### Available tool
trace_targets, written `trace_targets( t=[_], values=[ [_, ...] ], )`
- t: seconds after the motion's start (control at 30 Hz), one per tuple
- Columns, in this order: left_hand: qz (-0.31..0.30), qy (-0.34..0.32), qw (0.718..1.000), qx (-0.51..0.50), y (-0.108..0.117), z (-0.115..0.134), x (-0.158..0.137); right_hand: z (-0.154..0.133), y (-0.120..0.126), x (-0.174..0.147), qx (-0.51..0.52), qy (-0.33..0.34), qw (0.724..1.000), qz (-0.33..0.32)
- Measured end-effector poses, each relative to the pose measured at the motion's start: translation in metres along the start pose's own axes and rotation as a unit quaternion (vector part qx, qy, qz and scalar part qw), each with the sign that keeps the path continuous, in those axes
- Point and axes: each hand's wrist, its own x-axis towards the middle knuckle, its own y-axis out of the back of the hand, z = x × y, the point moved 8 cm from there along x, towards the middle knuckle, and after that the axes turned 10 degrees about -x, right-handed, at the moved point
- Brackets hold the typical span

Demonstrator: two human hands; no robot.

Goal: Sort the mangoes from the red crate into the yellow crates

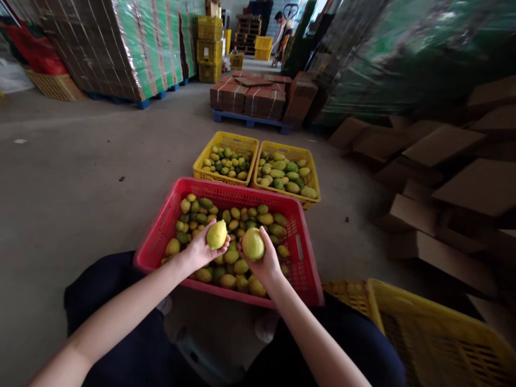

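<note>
A yellow lemon [216, 235] rests in my left hand [200, 251], whose fingers curl under it. My right hand [269, 262] is wrapped round a second, greener lemon [253, 244]. Both hands are held over a red plastic crate [309, 263], close together but apart. Inside that crate lie many green and yellow lemons [242, 267], partly hidden by my hands and forearms.
Two yellow crates [257, 161] of fruit stand just beyond the red one. Another yellow crate [374, 306] is by my right knee. Cardboard boxes [443, 150] pile up at right. Flat cartons [250, 97] sit on a blue pallet ahead. A person [284, 27] bends far back.
</note>
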Motion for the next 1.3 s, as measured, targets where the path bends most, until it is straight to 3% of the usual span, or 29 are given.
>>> trace_targets(
  t=[0.17,0.3,0.57,0.77,0.9,1.0,1.07,1.13,1.17,1.3],
  values=[
    [0.041,-0.010,0.999,-0.001,0.001,0.000,0.003,0.001,0.007,-0.002,-0.006,0.019,0.997,0.070],
    [0.063,-0.023,0.998,0.022,0.002,0.001,0.003,0.002,0.003,-0.005,-0.010,0.010,0.999,0.036],
    [0.032,-0.023,0.999,0.009,0.006,0.003,0.009,0.014,0.002,-0.007,0.014,-0.054,0.998,0.035],
    [-0.007,-0.001,0.999,0.051,-0.005,-0.006,0.003,0.006,0.003,-0.011,0.034,-0.029,0.998,0.052],
    [0.002,0.000,1.000,-0.024,-0.003,-0.010,0.005,0.003,0.002,-0.012,0.031,-0.044,0.998,0.031],
    [0.034,-0.014,0.994,-0.100,0.002,-0.014,0.005,-0.002,0.006,-0.008,0.002,-0.004,0.999,0.041],
    [0.042,-0.017,0.993,-0.112,0.003,-0.020,0.005,-0.010,0.008,-0.006,-0.057,0.075,0.994,0.048],
    [0.037,-0.022,0.995,-0.095,0.003,-0.025,0.005,-0.020,0.004,-0.009,-0.175,0.174,0.968,0.051],
    [0.040,-0.028,0.995,-0.084,0.004,-0.027,0.005,-0.024,0.000,-0.012,-0.248,0.224,0.941,0.052],
    [0.082,-0.028,0.994,-0.071,0.016,-0.033,0.011,-0.021,-0.023,-0.025,-0.493,0.367,0.788,0.032]
  ],
)
